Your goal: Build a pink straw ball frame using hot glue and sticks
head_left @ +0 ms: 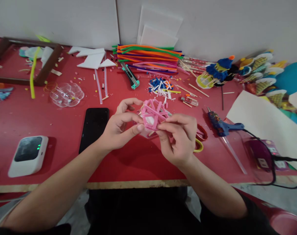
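Between my two hands, above the red table, is a small pink craft frame [157,111] made of crossed pink strips, with pale sticks and something white showing inside. My left hand [125,125] grips its left side, thumb and fingertips closed on the rim. On the lower right edge, my right hand [179,135] pinches it with thumb and fingers. Behind my right hand the red and yellow handles of scissors [199,145] partly show. A black phone [94,129] lies beside my left wrist.
A glue gun [218,122] with its cord lies right, near a purple power box [263,153]. Behind are a box cutter [130,75], pipe cleaners [149,57], cut bits [161,85] and a lighter [189,101]. Left are a white device [28,156], a clear tray [67,94] and a brown frame [46,63].
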The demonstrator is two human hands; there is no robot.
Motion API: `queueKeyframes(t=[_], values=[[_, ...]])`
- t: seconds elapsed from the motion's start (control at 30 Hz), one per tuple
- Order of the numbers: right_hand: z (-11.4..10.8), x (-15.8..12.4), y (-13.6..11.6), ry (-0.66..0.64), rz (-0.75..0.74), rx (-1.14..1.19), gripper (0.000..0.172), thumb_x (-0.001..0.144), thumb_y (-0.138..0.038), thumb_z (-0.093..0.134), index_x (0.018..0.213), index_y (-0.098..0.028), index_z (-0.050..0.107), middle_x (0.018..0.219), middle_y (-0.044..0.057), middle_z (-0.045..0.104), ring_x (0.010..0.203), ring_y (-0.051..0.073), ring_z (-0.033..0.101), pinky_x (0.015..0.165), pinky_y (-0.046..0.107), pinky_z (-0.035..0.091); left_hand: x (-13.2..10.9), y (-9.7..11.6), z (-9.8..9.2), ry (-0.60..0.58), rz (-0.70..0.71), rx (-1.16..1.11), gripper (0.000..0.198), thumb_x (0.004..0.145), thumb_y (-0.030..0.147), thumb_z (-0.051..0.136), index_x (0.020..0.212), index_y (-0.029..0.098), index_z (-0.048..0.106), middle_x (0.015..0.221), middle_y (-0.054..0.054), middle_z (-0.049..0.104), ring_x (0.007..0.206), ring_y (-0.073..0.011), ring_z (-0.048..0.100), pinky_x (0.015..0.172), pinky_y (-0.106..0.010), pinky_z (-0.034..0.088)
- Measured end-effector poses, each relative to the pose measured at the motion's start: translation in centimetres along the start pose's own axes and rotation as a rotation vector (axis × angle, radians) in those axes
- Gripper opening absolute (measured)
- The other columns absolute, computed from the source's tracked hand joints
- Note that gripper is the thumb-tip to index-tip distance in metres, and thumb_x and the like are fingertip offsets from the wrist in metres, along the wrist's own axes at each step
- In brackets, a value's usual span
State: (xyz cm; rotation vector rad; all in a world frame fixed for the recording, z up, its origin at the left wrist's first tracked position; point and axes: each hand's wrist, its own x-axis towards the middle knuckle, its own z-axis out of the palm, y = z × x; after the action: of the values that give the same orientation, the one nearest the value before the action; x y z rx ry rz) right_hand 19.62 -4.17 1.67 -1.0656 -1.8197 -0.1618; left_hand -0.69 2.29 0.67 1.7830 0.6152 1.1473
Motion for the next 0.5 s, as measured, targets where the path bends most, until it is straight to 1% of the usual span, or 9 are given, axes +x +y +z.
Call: queueKeyframes(t=[0.1,0.23,0.4,0.5], values=[[-0.02,0.05,-0.02,0.0,0.006,-0.021,0.015,0.094,-0.015,0.064,0.106,-0.024,0.064,0.102,0.006,0.059,0.092,0.021,0.063,0.077,0.038,0.058,-0.01,-0.02,0.02,-0.007,0.018,0.018,0.01,0.088,0.04,0.076,0.091,0.03,0.077,0.132,-0.008,0.057,0.131,-0.031,0.052,0.116,-0.058,0.038],[0.0,0.12,-0.11,0.002,0.013,-0.031,0.016,0.093,-0.014,0.064,0.106,-0.024,0.063,0.101,0.006,0.06,0.09,0.021,0.064,0.077,0.038,0.058,-0.06,-0.02,0.02,-0.011,0.039,0.022,0.016,0.088,0.045,0.075,0.094,0.031,0.077,0.133,-0.009,0.057,0.131,-0.0314,0.051,0.117,-0.058,0.037],[0.11,0.06,-0.15,0.01,0.003,-0.005,0.013,0.093,-0.014,0.064,0.104,-0.022,0.064,0.102,0.007,0.059,0.093,0.021,0.062,0.078,0.036,0.057,-0.1,-0.09,0.09,0.02,0.048,0.028,0.011,0.089,0.04,0.076,0.091,0.029,0.077,0.134,-0.008,0.057,0.133,-0.0304,0.051,0.116,-0.055,0.036],[0.11,-0.04,-0.11,0.004,0.011,0.0,0.014,0.092,-0.014,0.066,0.104,-0.022,0.065,0.103,0.006,0.059,0.094,0.021,0.062,0.081,0.037,0.056,-0.06,0.04,0.12,0.021,0.023,0.023,0.015,0.089,0.043,0.075,0.087,0.028,0.077,0.135,-0.008,0.057,0.134,-0.03,0.049,0.116,-0.052,0.037]])
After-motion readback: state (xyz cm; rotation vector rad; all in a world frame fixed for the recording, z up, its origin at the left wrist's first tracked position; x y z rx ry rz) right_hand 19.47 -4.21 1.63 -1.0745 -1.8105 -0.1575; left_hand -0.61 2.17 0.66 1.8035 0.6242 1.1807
